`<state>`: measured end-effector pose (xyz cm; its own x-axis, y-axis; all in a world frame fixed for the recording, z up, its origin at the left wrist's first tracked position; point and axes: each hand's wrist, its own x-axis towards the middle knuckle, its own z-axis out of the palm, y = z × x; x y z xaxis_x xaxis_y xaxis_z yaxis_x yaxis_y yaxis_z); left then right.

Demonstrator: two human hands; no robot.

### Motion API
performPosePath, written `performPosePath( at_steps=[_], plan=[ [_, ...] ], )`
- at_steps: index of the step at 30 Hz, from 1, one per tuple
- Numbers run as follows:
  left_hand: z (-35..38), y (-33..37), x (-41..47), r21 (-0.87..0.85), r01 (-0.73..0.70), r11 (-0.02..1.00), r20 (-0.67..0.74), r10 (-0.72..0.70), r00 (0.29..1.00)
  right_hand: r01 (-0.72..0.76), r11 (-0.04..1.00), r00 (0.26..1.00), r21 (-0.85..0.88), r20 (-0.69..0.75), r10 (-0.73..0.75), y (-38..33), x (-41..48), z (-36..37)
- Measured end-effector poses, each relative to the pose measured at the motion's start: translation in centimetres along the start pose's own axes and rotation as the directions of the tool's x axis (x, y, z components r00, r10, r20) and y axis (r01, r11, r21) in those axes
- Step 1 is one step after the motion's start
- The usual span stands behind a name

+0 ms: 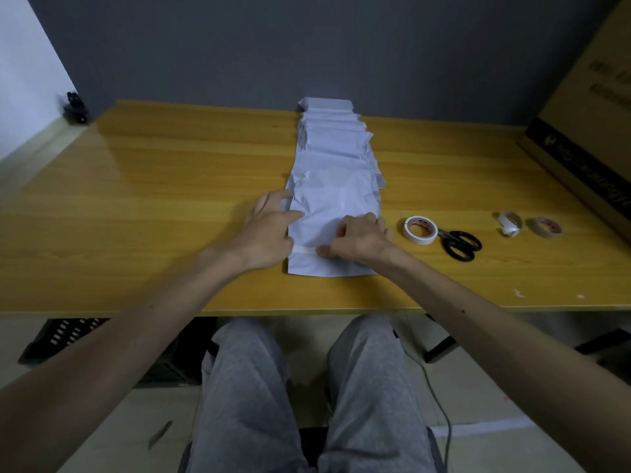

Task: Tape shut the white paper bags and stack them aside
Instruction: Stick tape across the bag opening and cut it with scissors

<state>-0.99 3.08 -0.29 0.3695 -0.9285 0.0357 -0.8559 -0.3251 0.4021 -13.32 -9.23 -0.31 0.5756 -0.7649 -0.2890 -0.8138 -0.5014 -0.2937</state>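
Several white paper bags (333,158) lie overlapped in a row running from the table's middle to its back edge. The nearest bag (314,261) lies flat near the front edge, with a strip of pale tape (305,250) across it. My left hand (269,230) rests on that bag's left edge, fingers spread and thumb on the paper. On the bag's right part my right hand (360,238) presses down, its fingers bent and its thumb at the end of the tape strip.
A white tape roll (420,230) and black scissors (459,244) lie just right of the bags. Further right are a loose tape scrap (508,224) and a second tape roll (545,227). A big cardboard box (587,131) fills the right back corner.
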Motion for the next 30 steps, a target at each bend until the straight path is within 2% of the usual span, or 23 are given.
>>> performPosePath(
  at_steps=[2, 4, 6, 11, 25, 30],
  plan=[
    [0.3, 0.2, 0.2, 0.006, -0.048, 0.999, -0.009, 0.048, 0.999, -0.007, 1.0, 1.0, 0.008, -0.002, 0.007, 0.0, -0.1, 0.1],
    [1.1, 0.5, 0.3, 0.093, -0.081, 0.992, 0.097, 0.072, 0.993, -0.005, 1.0, 1.0, 0.01, -0.011, 0.005, -0.1, -0.1, 0.1],
    [2.1, 0.4, 0.2, 0.177, -0.077, 0.981, 0.203, 0.04, 0.978, 0.0, 1.0, 1.0, 0.002, -0.017, 0.0, -0.3, -0.2, 0.1],
    [3.0, -0.1, -0.2, 0.267, -0.019, 0.963, 0.29, -0.061, 0.955, 0.005, 1.0, 1.0, -0.025, 0.007, -0.005, -0.3, -0.3, 0.1],
    [2.4, 0.4, -0.4, 0.312, 0.005, 0.95, 0.322, -0.111, 0.94, -0.034, 0.997, 0.998, -0.074, 0.045, 0.037, 2.2, 0.2, -2.1],
    [2.3, 0.3, -0.4, 0.319, 0.0, 0.948, 0.323, -0.109, 0.94, -0.023, 0.999, 0.999, -0.033, 0.043, 0.024, 3.7, 0.3, -2.4]
  ],
)
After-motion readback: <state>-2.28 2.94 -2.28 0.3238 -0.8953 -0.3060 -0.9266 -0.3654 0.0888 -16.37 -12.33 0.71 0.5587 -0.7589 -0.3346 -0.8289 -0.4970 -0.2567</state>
